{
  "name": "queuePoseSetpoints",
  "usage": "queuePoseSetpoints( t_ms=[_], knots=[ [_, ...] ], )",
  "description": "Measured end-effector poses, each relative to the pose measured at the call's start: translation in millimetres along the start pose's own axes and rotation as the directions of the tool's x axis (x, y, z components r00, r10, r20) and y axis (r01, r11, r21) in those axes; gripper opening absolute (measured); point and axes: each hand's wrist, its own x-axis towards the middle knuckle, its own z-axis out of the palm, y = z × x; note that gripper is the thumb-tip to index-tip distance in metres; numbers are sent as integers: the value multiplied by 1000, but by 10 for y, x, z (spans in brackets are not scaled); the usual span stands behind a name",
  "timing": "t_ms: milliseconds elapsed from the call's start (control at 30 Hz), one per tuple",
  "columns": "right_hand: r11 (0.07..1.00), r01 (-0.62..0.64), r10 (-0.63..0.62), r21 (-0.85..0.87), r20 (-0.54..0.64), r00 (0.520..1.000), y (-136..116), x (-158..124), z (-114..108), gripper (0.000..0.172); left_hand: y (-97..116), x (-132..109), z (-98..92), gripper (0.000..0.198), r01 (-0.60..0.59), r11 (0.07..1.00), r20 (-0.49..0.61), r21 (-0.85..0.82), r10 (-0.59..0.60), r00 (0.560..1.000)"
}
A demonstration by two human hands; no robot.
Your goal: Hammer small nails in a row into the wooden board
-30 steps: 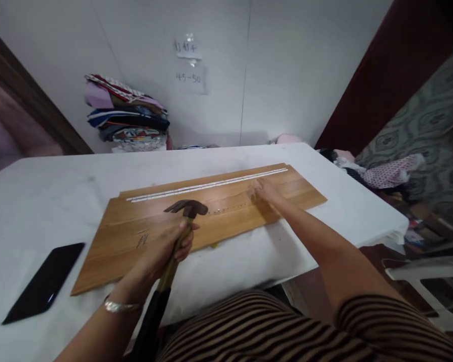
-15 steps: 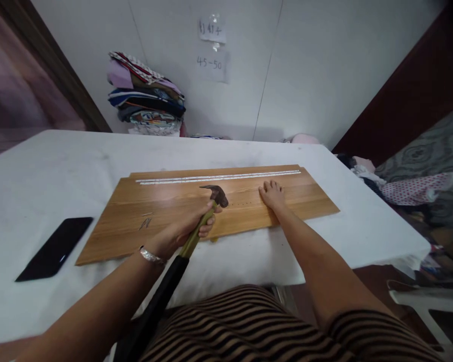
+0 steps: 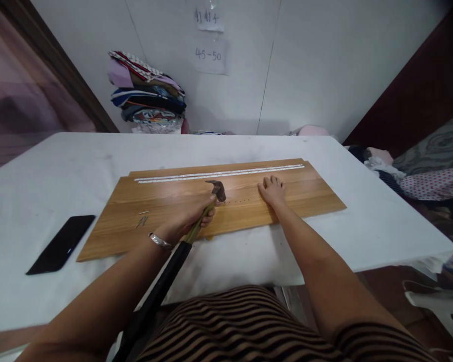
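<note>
- A black phone (image 3: 61, 244) lies near the worktop's (image 3: 41, 171) left edge.
- The left hand (image 3: 186, 218), fingers wrapped round a hammer (image 3: 196, 221) with yellow-and-black handle, sets its dark head on the board.
- A long tan wooden board (image 3: 305, 193) spans mid-worktop.
- The right hand (image 3: 272, 191) presses flat on it, fingers spread.

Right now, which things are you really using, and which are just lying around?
In use: hammer in the left hand; wooden board under the right hand; row of nails; white strip.

Lying about: black phone, loose nails, pile of folded cloth, paper notes.
</note>
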Motion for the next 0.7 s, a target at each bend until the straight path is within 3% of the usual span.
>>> queuePoseSetpoints(
  t_ms=[200, 467, 700],
  knots=[
    [1000, 14, -14, 20, 4, 1000, -5, 10, 10, 52, 29, 17, -86, 35, 9, 1000, -22, -16, -9, 1000],
    [999, 5, -6, 34, 3, 1000, -6, 20, 28, 52, -22, -17, 85, 38, 72, 997, -37, -38, -73, 997],
    [999, 8, -8, 33, 0, 1000, -22, 2, -3, 53, 134, 2, 13, 36, 51, 996, -62, -70, -55, 997]
  ],
)
